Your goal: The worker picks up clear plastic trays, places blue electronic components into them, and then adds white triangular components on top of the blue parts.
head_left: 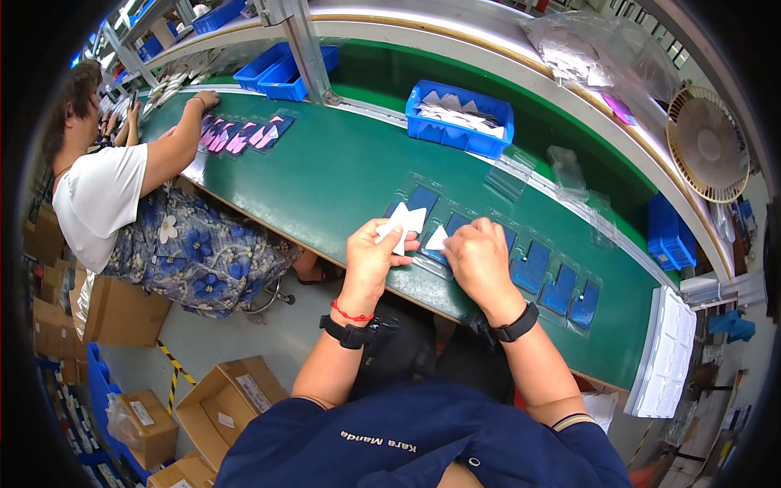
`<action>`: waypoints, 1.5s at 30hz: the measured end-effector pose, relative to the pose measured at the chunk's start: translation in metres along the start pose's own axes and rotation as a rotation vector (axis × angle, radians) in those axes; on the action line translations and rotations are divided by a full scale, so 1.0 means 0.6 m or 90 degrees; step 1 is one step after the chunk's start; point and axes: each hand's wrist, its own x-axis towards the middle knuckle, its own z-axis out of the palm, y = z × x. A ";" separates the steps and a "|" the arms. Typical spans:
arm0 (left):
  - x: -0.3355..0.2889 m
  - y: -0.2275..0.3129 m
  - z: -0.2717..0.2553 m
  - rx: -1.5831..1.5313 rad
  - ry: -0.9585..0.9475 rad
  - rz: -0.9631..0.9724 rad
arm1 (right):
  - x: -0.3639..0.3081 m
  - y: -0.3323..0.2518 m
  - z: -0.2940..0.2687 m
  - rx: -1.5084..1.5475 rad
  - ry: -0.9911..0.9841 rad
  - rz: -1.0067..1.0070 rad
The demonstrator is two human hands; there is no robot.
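Observation:
Several white pieces with pointed corners (402, 224) are pinched in my left hand (368, 256), its fingers closed around their lower edge. To its right, my right hand (480, 256) bends over a blue rectangular piece (455, 224) in a clear plastic tray. A white triangular piece (438, 238) shows at its fingertips, over that tray; whether it is gripped or only pressed down, I cannot tell. More clear trays with blue rectangular pieces (531, 267) lie in a row to the right along the green bench (342, 179). Another blue piece (422, 199) lies behind my left hand.
A blue bin (455, 140) of white pieces stands at the bench's back edge, near empty clear trays (510, 177). A white stack (663, 350) is at the right end, below a fan (709, 145). On the left a co-worker (102, 195) reaches past pink-and-white pieces (264, 134). Cardboard boxes (220, 407) sit below.

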 end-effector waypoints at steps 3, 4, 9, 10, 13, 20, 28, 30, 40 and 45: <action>-0.006 -0.009 0.009 0.038 -0.072 -0.015 | -0.003 -0.008 -0.014 0.047 -0.044 0.037; -0.011 -0.011 0.016 0.039 -0.076 -0.019 | -0.004 -0.010 -0.020 0.116 -0.015 0.090; -0.026 -0.028 0.057 0.099 -0.254 -0.083 | -0.019 0.019 -0.027 0.568 0.003 0.362; -0.028 -0.028 0.062 0.095 -0.250 -0.089 | -0.023 0.033 -0.026 0.527 0.040 0.365; -0.029 -0.021 0.068 0.121 -0.254 -0.107 | -0.040 0.063 -0.046 0.234 -0.004 0.421; -0.035 -0.046 0.106 0.162 -0.288 -0.108 | -0.064 0.045 -0.072 0.449 -0.065 0.424; -0.041 -0.058 0.130 0.112 -0.337 -0.157 | -0.110 0.097 -0.113 0.445 0.072 0.526; -0.042 -0.059 0.138 0.151 -0.349 -0.155 | -0.119 0.104 -0.121 0.269 0.069 0.535; -0.066 -0.072 0.178 0.155 -0.522 -0.132 | -0.130 0.057 -0.155 0.504 -0.018 0.507; -0.063 -0.078 0.177 0.174 -0.527 -0.178 | -0.172 0.101 -0.170 0.017 0.198 0.375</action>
